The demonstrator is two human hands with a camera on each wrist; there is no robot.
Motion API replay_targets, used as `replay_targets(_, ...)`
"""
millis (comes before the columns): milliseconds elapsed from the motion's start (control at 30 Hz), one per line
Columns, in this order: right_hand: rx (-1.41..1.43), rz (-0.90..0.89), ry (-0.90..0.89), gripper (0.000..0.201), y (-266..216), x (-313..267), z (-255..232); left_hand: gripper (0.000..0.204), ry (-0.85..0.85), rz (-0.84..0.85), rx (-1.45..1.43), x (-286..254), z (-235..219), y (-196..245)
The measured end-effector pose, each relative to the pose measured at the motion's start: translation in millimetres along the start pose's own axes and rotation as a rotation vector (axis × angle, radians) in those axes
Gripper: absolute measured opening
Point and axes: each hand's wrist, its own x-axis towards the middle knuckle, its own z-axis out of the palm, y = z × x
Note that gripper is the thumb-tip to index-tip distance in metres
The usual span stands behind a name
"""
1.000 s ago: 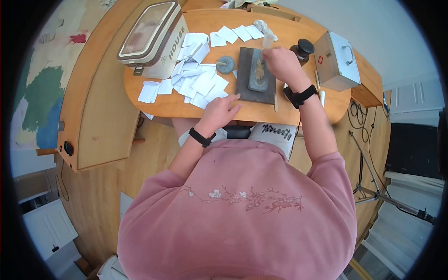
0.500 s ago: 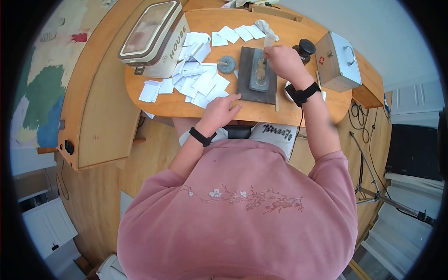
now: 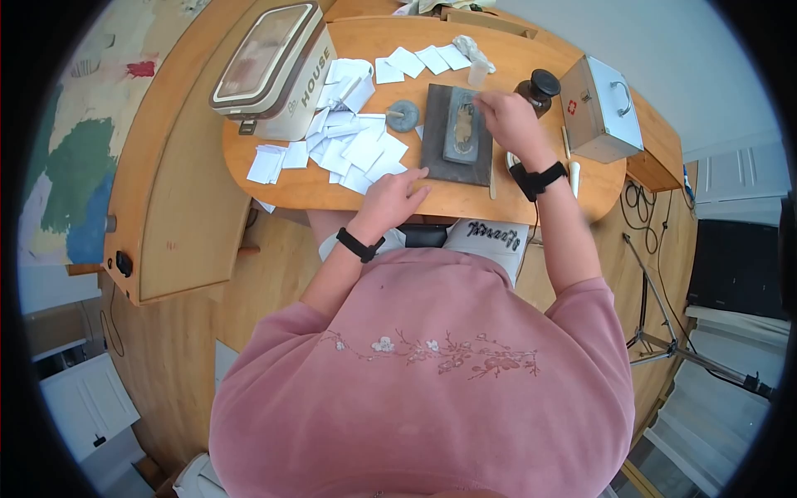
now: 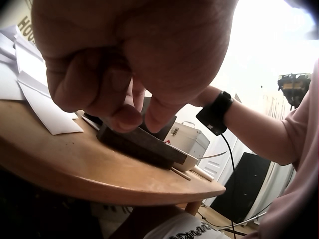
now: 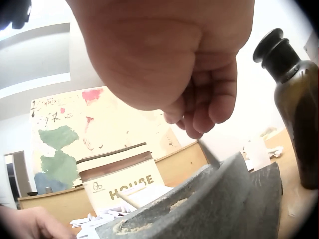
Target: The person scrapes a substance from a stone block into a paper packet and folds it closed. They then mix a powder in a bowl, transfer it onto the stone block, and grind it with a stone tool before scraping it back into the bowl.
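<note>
A grey stone trough [image 3: 459,155], boat-shaped with pale tan bits [image 5: 179,203] inside, rests on a dark slab [image 3: 461,173] at the table's front. Above the trough's far end, my right hand [image 3: 513,123] has thumb and fingers drawn together. In the right wrist view a thin grey strip [image 5: 211,155] runs from beneath those fingertips down toward the trough; its kind does not show. My left hand [image 3: 390,202] touches the slab's near left corner with its fingertips, the fingers loosely bent. Left of the slab lies a grey stone wheel [image 3: 404,121] with a wooden handle.
White paper squares [image 3: 361,151] are heaped on the left, beside a lidded box [image 3: 290,108] marked HOUSE. A small clear cup [image 3: 478,75] stands past the trough. To the right are a dark stoppered bottle [image 3: 538,93], a metal first-aid box [image 3: 610,116] and a wooden stick [image 3: 492,187].
My right hand has drawn back slightly toward me and to the right, uncovering more of the trough's far end. The left hand has stayed at the slab's corner.
</note>
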Motion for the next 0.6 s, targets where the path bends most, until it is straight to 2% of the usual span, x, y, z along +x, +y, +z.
replay_targets(133, 0.056, 0.049, 0.009, 0.017, -9.2, -18.6, 3.2, 0.042, -0.002, 0.001, 0.007, 0.5, 1.0, -0.2)
replay_targets(200, 0.155, 0.077, 0.199, 0.014, -10.3, -22.4, 8.3, 0.042, 0.0, 0.007, 0.008, 0.4, 1.3, -0.5)
replay_targets(300, 0.212, 0.007, 0.263, 0.012, -6.1, -28.2, 21.3, 0.04, -0.019, -0.015, 0.036, 0.5, -3.3, 6.4)
replay_targets(333, 0.212, 0.009, 0.27, 0.012, -4.3, -32.3, 23.6, 0.038, -0.04, -0.047, 0.059, 1.1, -5.1, 9.1)
replay_targets(400, 0.228, 0.029, 0.131, 0.013, -7.2, -40.9, 22.7, 0.04, -0.027, -0.031, 0.041, 2.3, -2.8, 4.6)
replay_targets(433, 0.237, 0.03, 0.12, 0.014, -6.8, -43.5, 22.2, 0.042, -0.018, -0.02, 0.019, 1.0, -0.5, 2.1)
replay_targets(467, 0.238, 0.037, 0.119, 0.014, -8.0, -44.8, 20.7, 0.042, -0.025, -0.021, 0.019, 0.1, 0.3, 2.8)
replay_targets(533, 0.217, 0.052, 0.236, 0.015, -11.3, -42.8, 19.8, 0.042, -0.006, -0.011, 0.038, 1.4, -0.3, 4.0)
replay_targets(600, 0.235, 0.052, 0.253, 0.015, -9.6, -40.3, 23.8, 0.041, -0.01, -0.014, 0.037, 2.2, -0.5, 4.0)
